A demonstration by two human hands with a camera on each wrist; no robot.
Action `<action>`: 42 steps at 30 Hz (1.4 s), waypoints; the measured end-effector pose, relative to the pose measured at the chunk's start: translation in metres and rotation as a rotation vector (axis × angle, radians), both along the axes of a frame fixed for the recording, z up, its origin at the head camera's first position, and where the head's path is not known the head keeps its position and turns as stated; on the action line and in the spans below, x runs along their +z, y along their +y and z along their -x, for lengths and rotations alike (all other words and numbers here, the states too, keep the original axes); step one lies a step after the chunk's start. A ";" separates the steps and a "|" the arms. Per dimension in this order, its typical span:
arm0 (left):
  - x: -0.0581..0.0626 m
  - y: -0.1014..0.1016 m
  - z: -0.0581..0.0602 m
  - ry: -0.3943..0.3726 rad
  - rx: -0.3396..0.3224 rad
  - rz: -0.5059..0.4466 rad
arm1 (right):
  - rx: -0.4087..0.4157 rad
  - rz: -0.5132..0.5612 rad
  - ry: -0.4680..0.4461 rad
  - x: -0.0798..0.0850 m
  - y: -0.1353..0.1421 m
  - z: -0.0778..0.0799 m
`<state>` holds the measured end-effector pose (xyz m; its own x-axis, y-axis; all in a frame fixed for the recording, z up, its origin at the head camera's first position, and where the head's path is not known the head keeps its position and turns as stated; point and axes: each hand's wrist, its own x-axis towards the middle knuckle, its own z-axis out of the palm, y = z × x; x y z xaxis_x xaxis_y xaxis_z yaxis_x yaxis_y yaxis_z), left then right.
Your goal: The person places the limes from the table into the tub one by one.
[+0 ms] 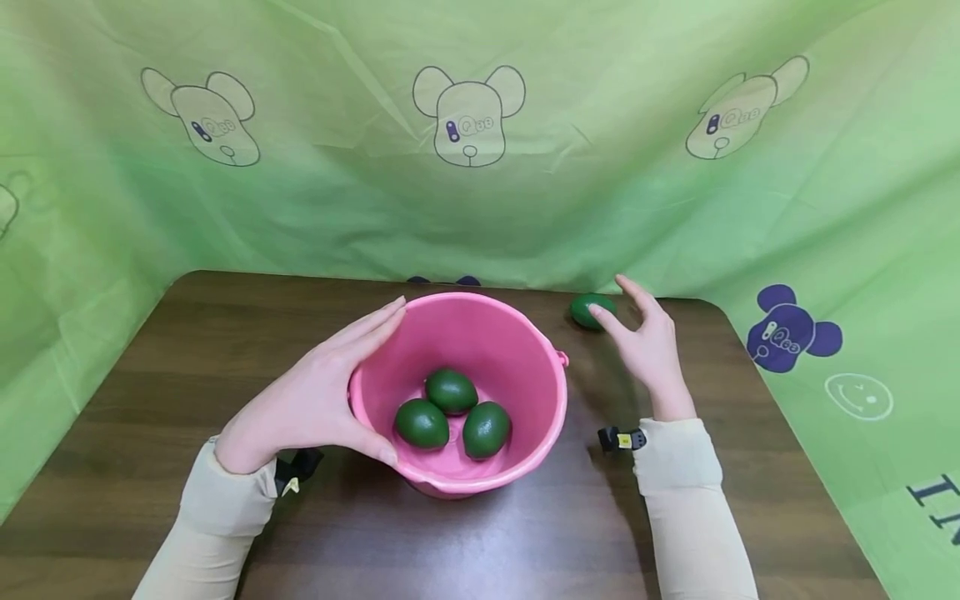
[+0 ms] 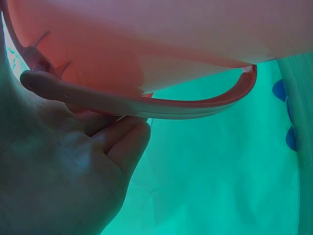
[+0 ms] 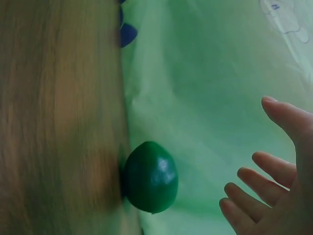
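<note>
A pink bucket (image 1: pixel 543 392) stands mid-table, three dark green avocados lying on its bottom, among them a front-right avocado (image 1: pixel 486 430). My left hand (image 1: pixel 315 400) holds the bucket's left side, its thumb at the near rim and fingers spread along the far side. In the left wrist view the bucket's handle (image 2: pixel 190 110) hangs down across those fingers. Near the back table edge lies another avocado (image 3: pixel 150 177). Over it hovers my right hand (image 1: pixel 648 342), thumb and fingers spread apart with nothing between them; in the right wrist view a gap separates them from the avocado.
The dark wooden table (image 1: pixel 210 350) has rounded back corners. A green printed cloth (image 1: pixel 337 200) hangs behind it and along both sides. A small handle lug (image 1: pixel 562 358) juts from the bucket's right rim, between bucket and right forearm.
</note>
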<state>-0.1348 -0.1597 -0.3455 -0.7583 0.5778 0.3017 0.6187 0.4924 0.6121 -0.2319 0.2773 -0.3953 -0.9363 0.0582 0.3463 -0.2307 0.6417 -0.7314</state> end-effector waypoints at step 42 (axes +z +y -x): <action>-0.001 -0.001 -0.001 -0.016 0.003 -0.017 | 0.082 -0.212 -0.318 -0.014 0.030 0.054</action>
